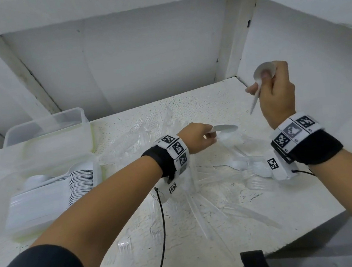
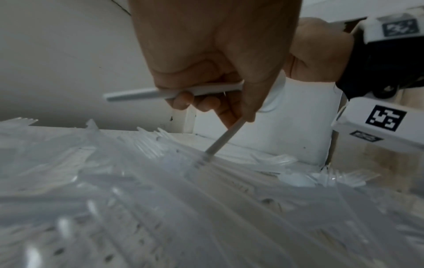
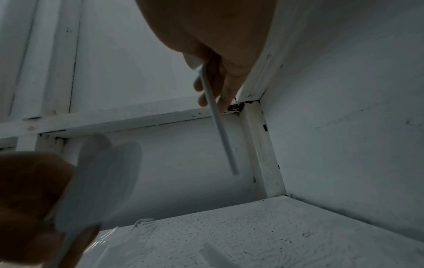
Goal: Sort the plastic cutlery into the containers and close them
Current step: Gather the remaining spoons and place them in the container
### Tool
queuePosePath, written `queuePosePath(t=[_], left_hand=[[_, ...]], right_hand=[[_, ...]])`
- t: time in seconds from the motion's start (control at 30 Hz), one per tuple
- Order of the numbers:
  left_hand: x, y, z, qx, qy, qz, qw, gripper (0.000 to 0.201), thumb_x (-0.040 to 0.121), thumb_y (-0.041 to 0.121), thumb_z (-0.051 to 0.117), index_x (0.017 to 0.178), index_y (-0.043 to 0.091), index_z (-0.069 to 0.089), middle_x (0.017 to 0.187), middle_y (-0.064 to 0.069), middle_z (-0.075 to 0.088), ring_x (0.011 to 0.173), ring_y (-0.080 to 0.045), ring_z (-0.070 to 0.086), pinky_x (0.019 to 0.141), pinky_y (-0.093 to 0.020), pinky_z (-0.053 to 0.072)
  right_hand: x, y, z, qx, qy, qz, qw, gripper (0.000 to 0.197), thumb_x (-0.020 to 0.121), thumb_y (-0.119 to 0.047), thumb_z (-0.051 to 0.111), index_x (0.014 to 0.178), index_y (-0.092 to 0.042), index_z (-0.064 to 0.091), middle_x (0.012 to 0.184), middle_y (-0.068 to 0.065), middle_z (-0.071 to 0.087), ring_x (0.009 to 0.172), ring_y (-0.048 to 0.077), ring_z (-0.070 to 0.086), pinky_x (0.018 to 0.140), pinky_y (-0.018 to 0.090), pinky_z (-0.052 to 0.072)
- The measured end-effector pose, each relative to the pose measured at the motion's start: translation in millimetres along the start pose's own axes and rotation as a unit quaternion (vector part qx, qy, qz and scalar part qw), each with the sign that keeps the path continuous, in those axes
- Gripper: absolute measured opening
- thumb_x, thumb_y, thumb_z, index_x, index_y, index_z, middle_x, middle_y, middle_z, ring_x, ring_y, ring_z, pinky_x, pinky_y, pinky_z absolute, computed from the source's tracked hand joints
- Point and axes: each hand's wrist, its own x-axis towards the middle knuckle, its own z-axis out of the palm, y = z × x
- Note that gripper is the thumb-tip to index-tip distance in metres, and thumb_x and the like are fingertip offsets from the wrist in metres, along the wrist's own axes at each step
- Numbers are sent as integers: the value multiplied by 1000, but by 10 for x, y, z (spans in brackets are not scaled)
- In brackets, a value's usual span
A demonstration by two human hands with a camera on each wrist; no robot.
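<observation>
From the head view, my left hand [image 1: 196, 138] is low over the pile of clear plastic cutlery [image 1: 170, 134] on the white table [image 1: 273, 221], fingers curled round a white spoon [image 1: 225, 128] whose bowl points to the right. My right hand [image 1: 277, 94] is lifted above the table's far right corner, pinching another white spoon [image 1: 262, 71], bowl up and handle slanting down. At the left stands an open container [image 1: 49, 191] holding stacked white spoons, with a second, clear container [image 1: 45, 126] behind it. More white spoons [image 1: 240, 165] lie between my wrists. From the left wrist, my left hand [image 2: 213, 63] grips a white handle [image 2: 142, 94] running across under the fingers, and a second handle [image 2: 220, 143] slants down from it, its tip touching the clear forks [image 2: 149, 145] below. From the right wrist, my right hand [image 3: 213, 45] holds a thin white handle [image 3: 220, 127] that hangs down; my left hand [image 3: 30, 199] and its blurred spoon bowl [image 3: 96, 181] fill the lower left.
</observation>
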Motion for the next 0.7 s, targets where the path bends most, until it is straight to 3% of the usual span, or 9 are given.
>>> queuePosePath(t=[0.07,0.1,0.17,0.23,0.33,0.4,0.53,0.6,0.7], left_hand=[[-19,-18,-14,-30,38,-1,999,22,92,20,56,103,3,66,106,-6,69,79,-10,52,69,-15,32],[-26,-30,-11,-43,56,0,997,22,92,20,57,101,2,66,105,-7,69,75,-8,50,65,-15,32],[-32,-35,-13,-69,81,-3,994,21,91,20,58,96,1,65,100,-8,69,68,-6,47,59,-13,32],[-20,-19,-34,-83,107,-14,991,16,91,20,58,89,5,60,85,-7,64,66,-11,46,56,-16,32],[-5,43,-133,-112,169,-28,979,19,93,19,53,78,12,43,68,5,50,62,-15,44,54,-17,31],[-8,90,-209,-148,194,-30,969,13,94,16,49,83,11,43,74,2,61,64,-12,52,57,-16,37],[-16,116,-250,-100,137,-40,985,18,96,17,44,102,4,54,77,-5,61,66,-18,53,61,-30,42],[-26,108,-192,-37,69,-36,996,23,97,19,43,103,4,58,79,-5,58,65,-18,49,56,-28,36],[-57,88,-51,-9,-10,-33,999,24,98,23,41,102,4,56,82,-8,55,73,-21,49,57,-28,34]], right_hand=[[-14,32,0,-18,-5,-19,1000,22,101,-18,31,114,-5,44,72,7,60,62,2,60,63,7,45],[-30,45,4,-33,-17,-28,999,23,100,-18,32,115,-5,45,70,5,56,58,-1,56,60,9,43],[-71,59,11,-69,-65,-23,995,26,100,-19,35,119,-6,46,76,5,53,59,8,51,56,20,40],[-110,87,15,-114,-137,45,983,32,98,-21,43,126,-6,41,87,7,52,69,20,49,56,26,36],[-167,193,7,-236,-261,121,928,34,91,-22,57,117,-3,44,93,10,51,79,23,49,58,27,33],[-200,305,12,-329,-347,113,871,20,88,-21,61,95,-4,52,90,12,55,80,24,52,51,23,31],[-319,447,66,-429,-443,138,775,19,86,-25,61,87,-8,53,86,6,56,79,22,54,62,25,38],[-368,463,103,-443,-458,141,758,19,86,-26,59,83,-8,53,83,5,57,77,22,56,62,25,40],[-410,473,149,-445,-455,145,758,27,91,-22,50,67,-9,47,71,3,52,75,23,54,57,24,38]])
